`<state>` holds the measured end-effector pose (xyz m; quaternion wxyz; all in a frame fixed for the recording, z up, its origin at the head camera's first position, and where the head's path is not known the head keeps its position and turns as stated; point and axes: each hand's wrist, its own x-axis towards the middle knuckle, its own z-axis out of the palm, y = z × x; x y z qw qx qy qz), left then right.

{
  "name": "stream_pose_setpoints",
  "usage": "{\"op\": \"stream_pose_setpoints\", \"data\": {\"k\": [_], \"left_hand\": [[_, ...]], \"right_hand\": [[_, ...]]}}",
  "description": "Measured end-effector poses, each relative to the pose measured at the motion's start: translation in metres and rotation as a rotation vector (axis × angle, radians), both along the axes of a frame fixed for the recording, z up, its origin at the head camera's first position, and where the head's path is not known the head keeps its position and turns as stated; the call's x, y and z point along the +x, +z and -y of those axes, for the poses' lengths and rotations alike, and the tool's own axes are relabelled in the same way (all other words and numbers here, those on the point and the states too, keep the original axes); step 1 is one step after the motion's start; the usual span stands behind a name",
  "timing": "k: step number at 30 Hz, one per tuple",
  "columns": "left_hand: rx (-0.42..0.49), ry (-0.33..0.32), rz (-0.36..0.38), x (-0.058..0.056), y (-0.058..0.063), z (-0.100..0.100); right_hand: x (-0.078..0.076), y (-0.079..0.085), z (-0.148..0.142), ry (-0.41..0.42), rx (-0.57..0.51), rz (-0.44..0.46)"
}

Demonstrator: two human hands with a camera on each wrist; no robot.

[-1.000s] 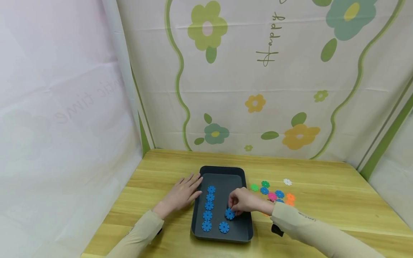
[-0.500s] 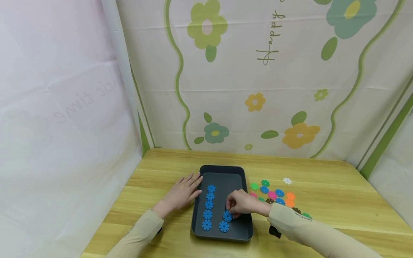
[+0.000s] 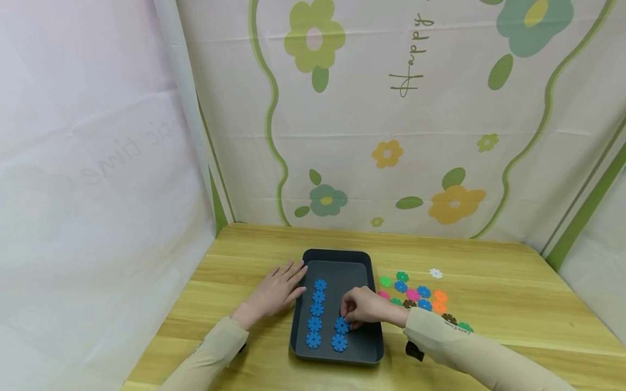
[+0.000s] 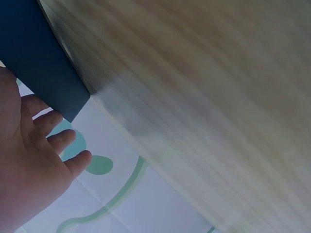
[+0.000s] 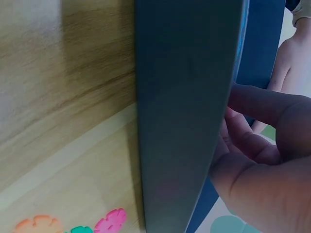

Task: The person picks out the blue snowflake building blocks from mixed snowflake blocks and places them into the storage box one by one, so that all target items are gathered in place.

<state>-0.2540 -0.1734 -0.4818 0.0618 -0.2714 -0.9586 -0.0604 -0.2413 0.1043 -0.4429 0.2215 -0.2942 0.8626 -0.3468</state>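
A dark grey tray (image 3: 344,274) lies on the wooden table. Along its left side runs a column of several blue notched plastic discs (image 3: 317,309). To the right of that column, one blue disc (image 3: 339,343) lies near the tray's front. Just behind it, the thumb and fingers of my right hand (image 3: 368,305) pinch the right edge of another blue disc (image 3: 341,325); in the right wrist view the tray wall hides the fingertips. My left hand (image 3: 275,292) rests its spread, straight fingers against the tray's left rim, as the left wrist view also shows.
Right of the tray lie several loose discs: pink (image 3: 413,295), orange (image 3: 440,296), blue (image 3: 424,292), green (image 3: 402,277), brown (image 3: 449,319) and a white one (image 3: 436,273) farther back. A flower-patterned cloth (image 3: 415,119) hangs behind the table.
My right hand has moved slightly left with the blue disc, which now sits directly behind the front disc of the right-hand column. The left hand has stayed put.
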Motion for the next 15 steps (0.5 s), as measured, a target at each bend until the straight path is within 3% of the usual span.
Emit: {"op": "stream_pose_setpoints", "data": {"k": [15], "left_hand": [[-0.007,-0.001,0.001,0.0007,0.0021,-0.0008]], "right_hand": [[0.0027,0.0027,-0.0025,-0.011,-0.012,0.009]]}}
